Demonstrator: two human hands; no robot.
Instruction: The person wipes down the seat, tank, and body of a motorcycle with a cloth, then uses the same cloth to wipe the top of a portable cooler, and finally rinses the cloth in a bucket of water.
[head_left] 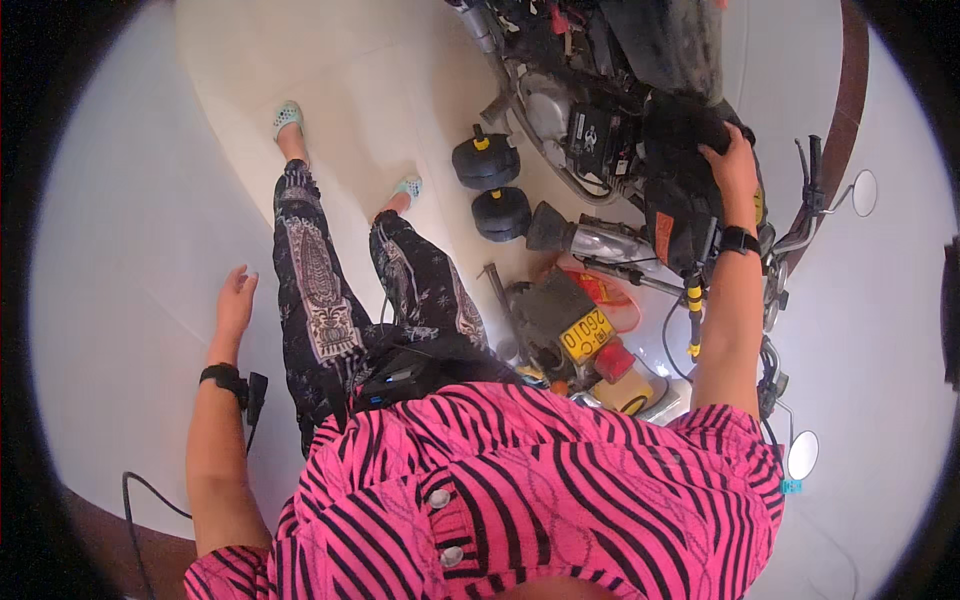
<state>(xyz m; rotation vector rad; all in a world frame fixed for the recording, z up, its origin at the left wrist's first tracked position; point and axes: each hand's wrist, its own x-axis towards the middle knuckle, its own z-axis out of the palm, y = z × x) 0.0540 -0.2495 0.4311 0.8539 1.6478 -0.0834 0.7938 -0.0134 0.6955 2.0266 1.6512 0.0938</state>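
Note:
My right hand [733,168] is closed over the edge of a black padded, seat-like part [685,125] of a motorcycle [560,110]. Its thumb lies on the near side, and some fingertips are hidden behind the part. Just left of it, the motorcycle's side is exposed, with a black battery [598,145] and some wiring in view. My left hand [237,297] hangs by my left side, holding nothing, its fingers loosely bent and apart. A black band with a small device [228,380] is on my left wrist, and a black watch [738,240] is on the right.
Two black round weights [486,162] with yellow parts stand on the pale floor [350,60] beside the motorcycle. The silver exhaust [610,242], yellow plate [585,336] and red tail light [613,360] are close to my right side. Mirrors [864,192] stick out further right.

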